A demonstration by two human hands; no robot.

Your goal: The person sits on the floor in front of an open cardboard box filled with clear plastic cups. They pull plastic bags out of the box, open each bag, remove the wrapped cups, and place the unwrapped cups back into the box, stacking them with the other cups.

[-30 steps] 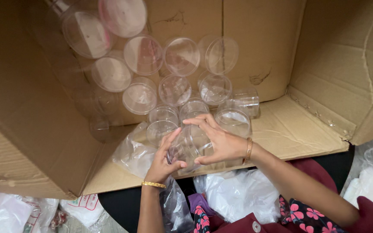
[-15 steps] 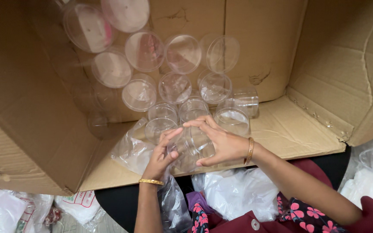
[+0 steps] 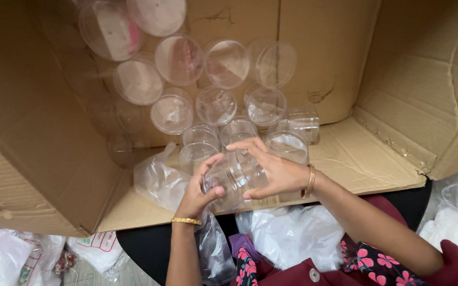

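Fingers of the left hand (image 3: pixel 200 191) curl around one end of a clear plastic jar (image 3: pixel 232 179), and the right hand (image 3: pixel 273 170) cups its other side with fingers spread. The jar lies tilted just above the floor of the big cardboard box (image 3: pixel 368 158), in front of the stacked clear jars (image 3: pixel 216 105). Compared with a moment ago, both hands have hardly moved, so the jar looks firmly held now.
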